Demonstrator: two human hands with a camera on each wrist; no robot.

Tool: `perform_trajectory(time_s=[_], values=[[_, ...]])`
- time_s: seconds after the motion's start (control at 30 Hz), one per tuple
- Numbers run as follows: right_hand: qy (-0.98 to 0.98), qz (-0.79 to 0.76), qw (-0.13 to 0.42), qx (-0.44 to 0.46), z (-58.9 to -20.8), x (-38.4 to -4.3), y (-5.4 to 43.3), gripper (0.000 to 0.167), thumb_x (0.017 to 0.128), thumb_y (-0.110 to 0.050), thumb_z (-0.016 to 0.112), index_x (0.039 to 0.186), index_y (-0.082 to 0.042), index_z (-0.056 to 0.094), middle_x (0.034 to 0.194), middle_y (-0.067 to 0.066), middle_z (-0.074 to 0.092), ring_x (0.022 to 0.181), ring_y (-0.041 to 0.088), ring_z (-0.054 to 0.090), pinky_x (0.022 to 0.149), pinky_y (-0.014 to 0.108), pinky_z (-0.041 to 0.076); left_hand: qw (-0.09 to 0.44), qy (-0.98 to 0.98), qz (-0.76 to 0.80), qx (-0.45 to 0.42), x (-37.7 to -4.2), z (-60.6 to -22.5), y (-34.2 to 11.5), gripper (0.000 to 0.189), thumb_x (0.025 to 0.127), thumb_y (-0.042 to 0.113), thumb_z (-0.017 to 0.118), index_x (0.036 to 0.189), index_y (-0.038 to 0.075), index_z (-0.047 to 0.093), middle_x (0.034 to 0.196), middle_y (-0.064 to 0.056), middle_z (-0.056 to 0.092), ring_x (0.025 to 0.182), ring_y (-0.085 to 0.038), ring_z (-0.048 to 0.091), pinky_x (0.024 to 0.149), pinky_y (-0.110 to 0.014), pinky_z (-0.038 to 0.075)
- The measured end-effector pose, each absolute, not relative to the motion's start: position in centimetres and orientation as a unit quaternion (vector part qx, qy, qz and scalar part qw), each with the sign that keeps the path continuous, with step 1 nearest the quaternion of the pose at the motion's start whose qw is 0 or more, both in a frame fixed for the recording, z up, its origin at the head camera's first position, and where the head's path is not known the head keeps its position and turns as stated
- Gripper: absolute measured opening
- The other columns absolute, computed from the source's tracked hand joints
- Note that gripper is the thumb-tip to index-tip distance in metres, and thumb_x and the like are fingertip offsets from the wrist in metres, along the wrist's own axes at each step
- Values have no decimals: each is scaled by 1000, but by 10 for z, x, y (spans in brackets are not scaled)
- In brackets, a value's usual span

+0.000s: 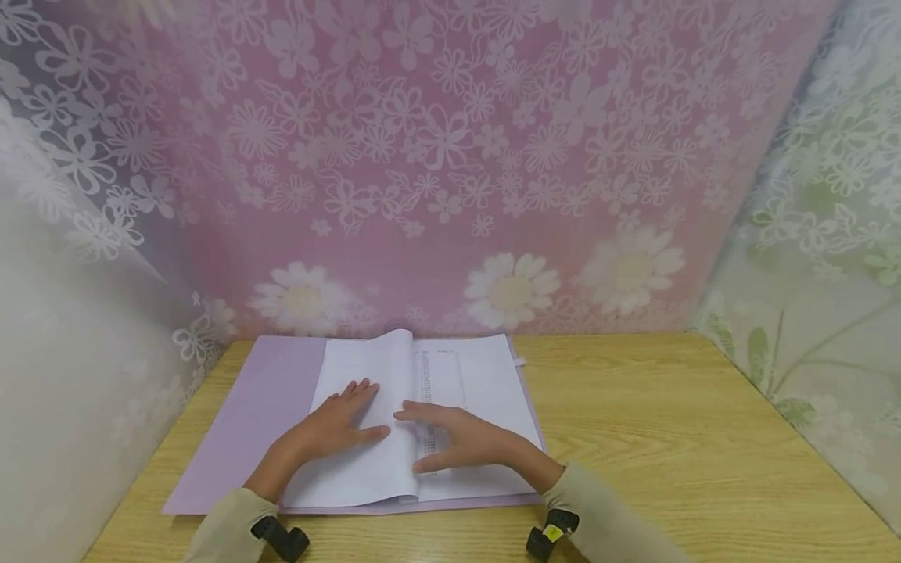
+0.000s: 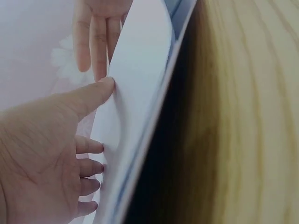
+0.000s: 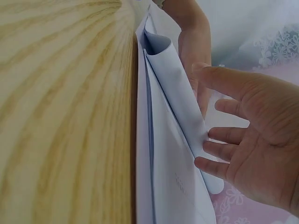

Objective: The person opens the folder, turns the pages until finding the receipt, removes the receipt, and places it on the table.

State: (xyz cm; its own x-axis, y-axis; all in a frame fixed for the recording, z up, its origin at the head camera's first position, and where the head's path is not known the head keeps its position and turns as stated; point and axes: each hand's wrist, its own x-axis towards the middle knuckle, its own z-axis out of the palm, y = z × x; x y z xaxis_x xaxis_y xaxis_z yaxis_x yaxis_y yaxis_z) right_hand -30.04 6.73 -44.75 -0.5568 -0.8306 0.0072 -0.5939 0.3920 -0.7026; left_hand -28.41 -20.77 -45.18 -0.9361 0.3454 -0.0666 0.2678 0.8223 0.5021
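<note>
A lilac folder (image 1: 260, 407) lies open on the wooden table (image 1: 669, 438), with a stack of white pages (image 1: 486, 375) inside. One turned page (image 1: 373, 469) curves over to the left. My left hand (image 1: 338, 426) rests flat on that page with straight fingers. My right hand (image 1: 457, 438) lies on the right-hand sheet by the fold, fingers spread, over a printed column (image 1: 426, 375). In the left wrist view my left hand (image 2: 46, 154) touches the bowed page (image 2: 140, 84) with its fingertips. In the right wrist view my right hand (image 3: 252, 154) touches the curled page (image 3: 177, 102).
Flowered pink and white curtains (image 1: 450, 156) close in the table at the back and both sides. Bare wood (image 1: 704, 469) stretches to the right of the folder. A small tab (image 1: 519, 361) sticks out at the folder's far right edge.
</note>
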Motion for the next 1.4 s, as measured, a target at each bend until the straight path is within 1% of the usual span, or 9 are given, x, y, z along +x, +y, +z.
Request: perform_trajectory(time_s=[0.23, 0.4, 0.5, 0.6, 0.8, 1.03, 1.13, 1.27, 1.4], values=[[816, -335, 176, -437, -445, -299, 68, 75, 92, -38, 77, 156, -21, 43, 167, 5, 32, 155, 22, 30, 124, 48, 31, 100, 949, 253, 157, -283, -456, -209, 89, 95, 56, 64, 158, 1, 33, 166, -26, 24, 155, -47, 17, 123, -68, 14], [825, -346, 156, -418, -436, -304, 75, 75, 92, -41, 76, 157, -24, 42, 167, 3, 35, 153, 22, 34, 119, 52, 38, 110, 949, 251, 154, -284, -459, -210, 90, 95, 58, 63, 159, 3, 32, 167, -25, 22, 155, -47, 16, 123, -67, 14], [829, -359, 131, -408, -429, -311, 84, 75, 92, -39, 76, 157, -22, 42, 165, 2, 38, 152, 22, 36, 116, 53, 42, 112, 950, 249, 150, -284, -461, -210, 91, 94, 59, 64, 159, 4, 32, 168, -23, 22, 156, -46, 16, 124, -66, 14], [837, -367, 97, -395, -422, -323, 98, 74, 93, -35, 76, 156, -18, 43, 163, 2, 40, 152, 26, 37, 114, 54, 43, 111, 951, 247, 151, -282, -461, -210, 91, 93, 57, 66, 159, 4, 32, 167, -23, 22, 156, -45, 16, 124, -65, 15], [869, -368, 32, -330, -419, -370, 135, 66, 96, -26, 72, 153, -8, 45, 158, 16, 45, 146, 41, 42, 112, 59, 43, 87, 953, 237, 166, -280, -459, -208, 89, 93, 49, 71, 157, 0, 34, 165, -27, 24, 154, -49, 19, 122, -66, 18], [891, -372, 10, -258, -431, -413, 167, 60, 97, -14, 67, 147, 12, 44, 153, 33, 44, 140, 54, 42, 114, 65, 37, 79, 959, 218, 162, -280, -457, -207, 87, 92, 48, 72, 156, -1, 37, 164, -27, 27, 153, -49, 23, 122, -65, 22], [900, -363, 19, -242, -440, -421, 172, 62, 97, -14, 67, 147, 13, 43, 153, 35, 41, 142, 54, 38, 117, 65, 32, 84, 959, 217, 159, -280, -457, -206, 88, 92, 48, 72, 156, -1, 38, 164, -27, 28, 153, -48, 23, 122, -64, 22], [904, -364, 46, -218, -450, -428, 173, 67, 98, -16, 67, 152, 10, 37, 159, 33, 34, 149, 51, 28, 122, 64, 24, 87, 959, 216, 162, -280, -456, -206, 87, 93, 49, 71, 156, -1, 37, 165, -27, 27, 153, -49, 22, 122, -65, 22], [909, -349, 52, -222, -455, -432, 169, 73, 97, -16, 69, 154, 11, 32, 160, 32, 31, 151, 49, 24, 124, 61, 21, 86, 959, 214, 164, -280, -457, -206, 87, 93, 50, 70, 156, 0, 37, 165, -26, 27, 153, -48, 22, 122, -65, 22]])
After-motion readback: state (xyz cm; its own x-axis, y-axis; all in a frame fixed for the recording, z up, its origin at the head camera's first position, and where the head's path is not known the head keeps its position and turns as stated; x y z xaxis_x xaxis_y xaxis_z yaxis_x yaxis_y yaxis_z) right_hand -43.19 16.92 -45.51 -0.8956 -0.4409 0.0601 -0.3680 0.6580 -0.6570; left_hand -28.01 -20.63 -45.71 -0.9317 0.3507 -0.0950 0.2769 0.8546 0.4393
